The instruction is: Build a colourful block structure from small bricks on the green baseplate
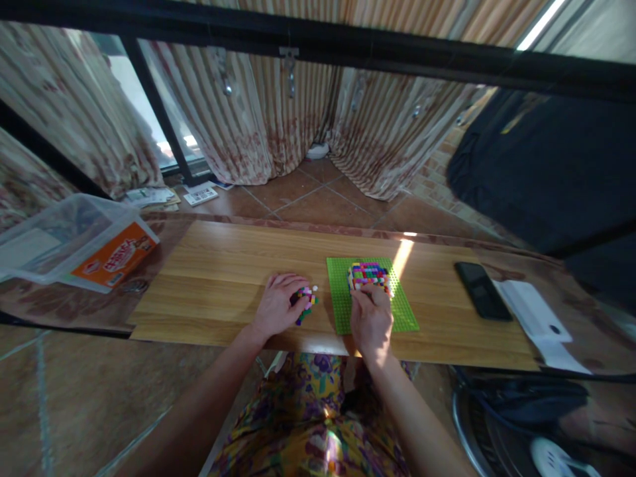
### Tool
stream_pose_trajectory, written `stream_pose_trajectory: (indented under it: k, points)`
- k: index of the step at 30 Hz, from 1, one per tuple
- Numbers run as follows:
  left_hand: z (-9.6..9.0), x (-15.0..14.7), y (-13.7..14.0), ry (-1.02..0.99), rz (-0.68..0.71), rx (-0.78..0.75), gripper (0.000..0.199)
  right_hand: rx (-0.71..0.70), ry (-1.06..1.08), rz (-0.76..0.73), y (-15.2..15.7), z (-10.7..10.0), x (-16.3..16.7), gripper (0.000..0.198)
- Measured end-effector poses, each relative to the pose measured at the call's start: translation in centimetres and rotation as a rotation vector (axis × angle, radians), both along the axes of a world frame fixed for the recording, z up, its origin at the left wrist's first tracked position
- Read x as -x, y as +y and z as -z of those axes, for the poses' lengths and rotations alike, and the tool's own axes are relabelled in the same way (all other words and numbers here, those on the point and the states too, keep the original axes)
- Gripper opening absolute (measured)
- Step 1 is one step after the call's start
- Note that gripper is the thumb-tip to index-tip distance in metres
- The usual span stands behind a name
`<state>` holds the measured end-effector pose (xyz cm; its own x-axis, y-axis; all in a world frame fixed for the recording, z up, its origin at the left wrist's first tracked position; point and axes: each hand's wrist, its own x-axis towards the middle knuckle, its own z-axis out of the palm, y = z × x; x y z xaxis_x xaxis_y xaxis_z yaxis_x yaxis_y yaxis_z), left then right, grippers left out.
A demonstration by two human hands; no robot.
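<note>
A green studded baseplate [340, 301] lies on the wooden board, and a block of many-coloured small building bricks [368, 270] is built up on it. My right hand [371, 321] is at the near side of this block, fingers pinched together against it. Whatever sits between those fingertips is hidden. To the left of the baseplate, a small heap of loose coloured bricks [309, 301] rests on the board. My left hand [281, 305] lies beside the heap, palm down with fingers stretched out, its thumb touching the bricks.
The wooden board [209, 278] spans the low table. A clear plastic box [74, 225] with an orange label stands at the left. On the right lie a black phone [481, 290] and a white box [531, 308]. A dark metal bar [318, 34] crosses above, before striped curtains [258, 119].
</note>
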<state>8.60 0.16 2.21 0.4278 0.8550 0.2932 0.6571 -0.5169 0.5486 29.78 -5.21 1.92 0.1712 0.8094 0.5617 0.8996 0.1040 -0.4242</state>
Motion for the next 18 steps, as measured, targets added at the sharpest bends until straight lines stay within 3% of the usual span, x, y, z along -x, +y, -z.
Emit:
stream_pose_trajectory:
  k: [5, 11, 18]
  points:
    - [-0.1, -0.1, -0.1, 0.008, -0.009, 0.014, 0.025, -0.037, 0.093, -0.058, -1.0, 0.3, -0.1, 0.026]
    - [0.2, -0.1, -0.1, 0.005, -0.009, 0.006, 0.025, 0.072, 0.176, -0.142, -2.6, 0.2, 1.9, 0.026]
    - [0.3, 0.0, 0.0, 0.015, -0.02, -0.011, 0.026, 0.244, 0.017, -0.297, 1.7, -0.8, 4.1, 0.028]
